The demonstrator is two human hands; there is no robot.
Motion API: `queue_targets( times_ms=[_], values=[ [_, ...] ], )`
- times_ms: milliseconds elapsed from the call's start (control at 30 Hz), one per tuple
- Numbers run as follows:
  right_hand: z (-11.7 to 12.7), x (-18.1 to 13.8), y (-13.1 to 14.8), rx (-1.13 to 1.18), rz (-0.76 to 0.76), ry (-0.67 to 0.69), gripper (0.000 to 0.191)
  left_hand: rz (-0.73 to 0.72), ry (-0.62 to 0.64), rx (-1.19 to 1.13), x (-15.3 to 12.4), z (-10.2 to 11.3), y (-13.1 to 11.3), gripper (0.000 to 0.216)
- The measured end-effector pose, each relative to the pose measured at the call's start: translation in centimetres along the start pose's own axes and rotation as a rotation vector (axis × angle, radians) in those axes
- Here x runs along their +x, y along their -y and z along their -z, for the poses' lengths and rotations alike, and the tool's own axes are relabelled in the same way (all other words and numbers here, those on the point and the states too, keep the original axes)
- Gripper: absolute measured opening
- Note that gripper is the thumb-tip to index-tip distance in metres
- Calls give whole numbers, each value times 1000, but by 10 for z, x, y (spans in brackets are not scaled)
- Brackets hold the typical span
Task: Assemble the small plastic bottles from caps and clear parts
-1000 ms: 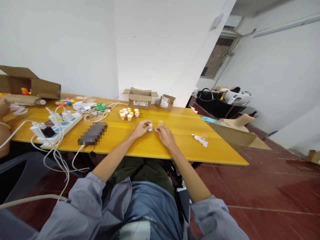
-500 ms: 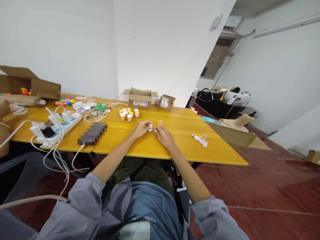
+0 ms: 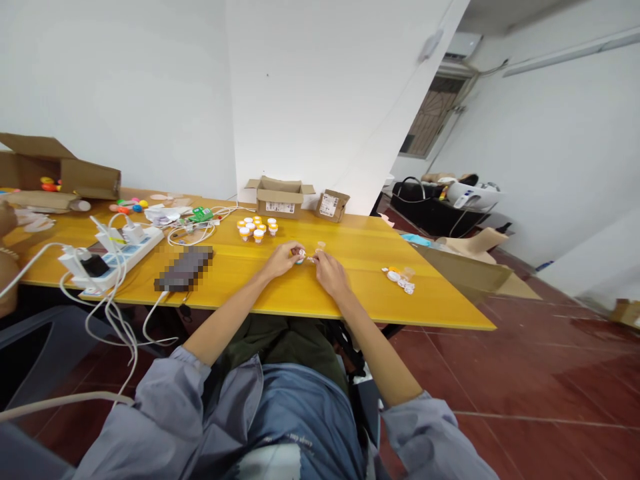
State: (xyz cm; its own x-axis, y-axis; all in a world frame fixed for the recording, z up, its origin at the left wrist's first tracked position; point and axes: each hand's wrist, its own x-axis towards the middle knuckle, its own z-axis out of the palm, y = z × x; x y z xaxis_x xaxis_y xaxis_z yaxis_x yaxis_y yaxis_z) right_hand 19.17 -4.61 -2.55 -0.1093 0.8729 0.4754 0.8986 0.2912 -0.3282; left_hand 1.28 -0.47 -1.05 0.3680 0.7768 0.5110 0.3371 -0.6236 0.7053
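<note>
My left hand (image 3: 283, 260) is closed in a pinch on a small white round piece with dark marks (image 3: 302, 253), held over the table (image 3: 280, 297). Facing it, my right hand (image 3: 330, 272) also has its fingers pinched together, on a tiny whitish piece (image 3: 311, 259) whose kind is too small to make out. The two hands are close together, a narrow gap between their fingertips. Just beyond the right fingers stands a small clear plastic cup (image 3: 321, 246). Several white-and-orange capped little containers (image 3: 258, 235) are grouped past my left hand.
To the right lie several small white and orange parts (image 3: 394, 276). A power strip (image 3: 127, 259) with cables and a blurred dark device (image 3: 184, 269) are on the left. Two cardboard boxes, one open (image 3: 279, 199) and one smaller (image 3: 332, 205), stand at the back. Another person's arm (image 3: 7, 280) shows far left.
My right hand's fingers have drawn in closer around the tiny piece, and the hand has shifted slightly. My left hand stays nearly in place.
</note>
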Motion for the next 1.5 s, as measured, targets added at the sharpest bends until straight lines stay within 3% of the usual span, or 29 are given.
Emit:
queue_targets(
  times_ms=[133,500,667,833,1033,1500],
  values=[
    [-3,1,-4,109,11,-51,17,-33,-7,-1,0,-1,1,15],
    [-7,3,-8,517,223,-120,21,-103,62,30,-4,0,-5,12],
    [-1,4,-5,522,282,-204,18,-111,65,17,-3,0,-5,12],
    [0,3,-5,540,249,-298,17,-95,49,-19,-1,0,1,17],
    [-1,3,-5,509,292,-231,20,-92,68,-38,-1,0,6,26],
    [2,1,-3,502,347,-211,19,-264,235,19,-3,-1,-4,26]
  ],
)
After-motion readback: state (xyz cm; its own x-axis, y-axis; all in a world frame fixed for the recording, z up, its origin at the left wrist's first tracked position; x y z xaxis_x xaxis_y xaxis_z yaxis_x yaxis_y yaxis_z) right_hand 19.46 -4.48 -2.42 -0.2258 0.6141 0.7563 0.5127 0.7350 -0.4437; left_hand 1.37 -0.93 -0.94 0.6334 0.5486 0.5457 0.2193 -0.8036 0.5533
